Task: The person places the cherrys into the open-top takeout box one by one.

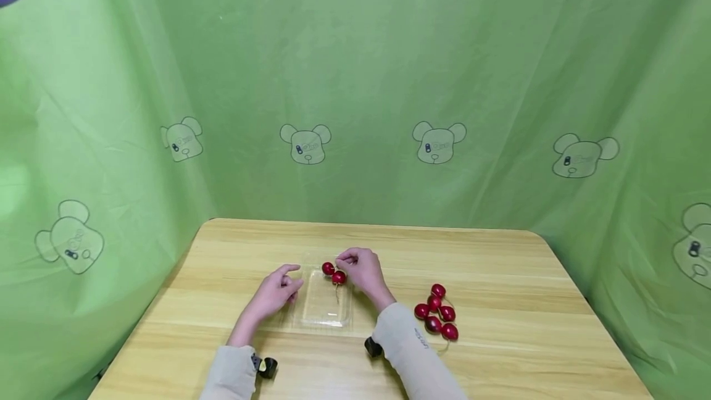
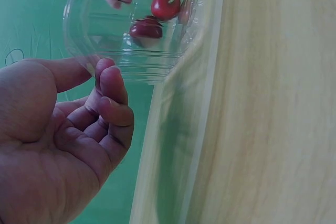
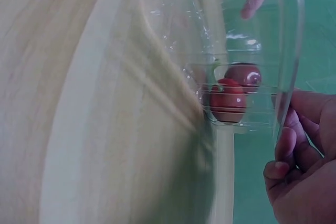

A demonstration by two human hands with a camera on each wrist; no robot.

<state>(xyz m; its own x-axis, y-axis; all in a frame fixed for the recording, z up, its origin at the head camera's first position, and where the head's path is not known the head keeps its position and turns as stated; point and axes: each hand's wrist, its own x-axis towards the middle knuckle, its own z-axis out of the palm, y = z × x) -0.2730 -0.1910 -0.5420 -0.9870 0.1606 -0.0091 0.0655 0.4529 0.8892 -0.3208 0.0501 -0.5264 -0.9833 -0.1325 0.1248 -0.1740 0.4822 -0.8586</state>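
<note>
Roughly mid-table, a clear plastic container [image 1: 326,313] rests on the wood-grain table [image 1: 500,276], with two red cherries [image 1: 339,278] lying in its far right part; a thin stem trails from one of them toward the near side. The left hand [image 1: 272,294] is at the container's left edge, its digits bent and apart in the head view, nothing visible between them; whether it touches the rim I cannot tell. The right hand [image 1: 363,269] reaches over the far right corner, thumb and finger drawn close together just beside the pair; the pictures do not show whether they pinch a stem. Off to the right, apart from the container, six more cherries [image 1: 433,325] sit in a loose cluster on the bare wood, a few thin stems showing among them. Both forearms wear pale grey sleeves [image 1: 411,338], dark lettering on the right one, and a small black device [image 1: 269,368] sits at each wrist. Behind the table hangs a green curtain [image 1: 366,66] printed with round-eared animal heads.
</note>
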